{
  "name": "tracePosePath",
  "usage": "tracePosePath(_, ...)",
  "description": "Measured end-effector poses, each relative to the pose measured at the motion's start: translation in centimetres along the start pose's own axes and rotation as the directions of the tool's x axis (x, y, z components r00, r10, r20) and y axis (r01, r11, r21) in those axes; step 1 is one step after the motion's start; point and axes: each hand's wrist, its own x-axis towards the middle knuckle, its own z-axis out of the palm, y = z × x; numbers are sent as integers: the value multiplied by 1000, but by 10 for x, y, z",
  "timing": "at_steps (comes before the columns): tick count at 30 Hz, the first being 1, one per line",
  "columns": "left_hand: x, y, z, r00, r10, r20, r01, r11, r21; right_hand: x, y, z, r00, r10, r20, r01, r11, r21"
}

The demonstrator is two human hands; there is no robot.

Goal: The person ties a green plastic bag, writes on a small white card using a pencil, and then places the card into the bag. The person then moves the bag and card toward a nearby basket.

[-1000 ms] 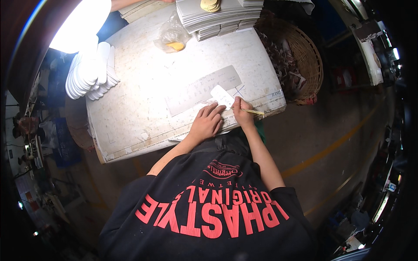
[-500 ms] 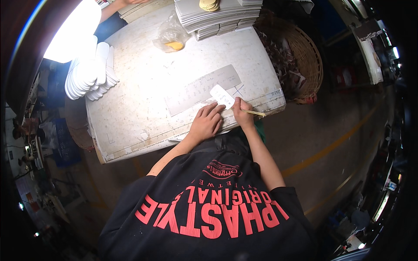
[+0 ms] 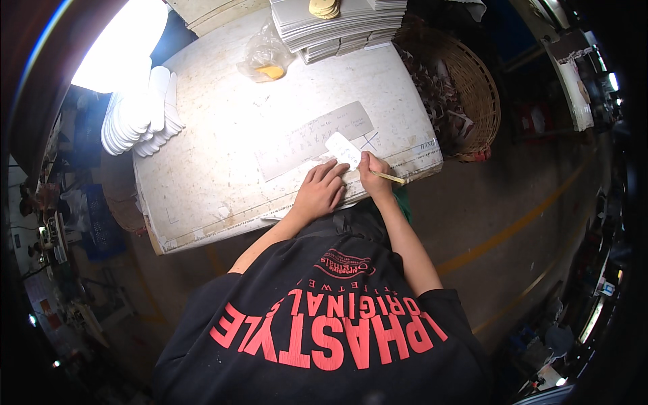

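Note:
A small white rounded piece [image 3: 343, 148] with handwritten marks lies near the table's front edge, partly over a long grey strip [image 3: 347, 121]. My right hand [image 3: 376, 177] is closed around a slim yellowish pen [image 3: 388, 177], whose back end sticks out to the right; its tip is hidden by my fingers at the piece's lower right edge. My left hand [image 3: 318, 192] rests flat on the table, fingers stretched out, with the fingertips touching the piece's lower left side. Blue crossed lines show beside the piece.
White insole-shaped pieces [image 3: 138, 118] are stacked at the table's left edge, under a bright lamp [image 3: 121, 47]. A plastic bag [image 3: 266, 57] with something yellow lies farther back. Stacked grey-white sheets [image 3: 337, 30] stand at the far side. A wicker basket [image 3: 482, 94] of scraps is at right.
The pen's back end has shifted slightly left as my right hand moved a little. Another person's arm at the far left of the table has gone from view. My left hand has stayed put.

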Motion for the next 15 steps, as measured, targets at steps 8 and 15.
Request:
tracePosePath(8, 0, 0, 1, 1000, 1, -1, -1, 1000, 7, -2, 4, 1, 999, -24, -26, 23, 999, -40)
tracePosePath(15, 0, -1, 1, 1000, 5, -15, -5, 1000, -7, -2, 3, -1, 1000, -6, -11, 6, 1000, -31)
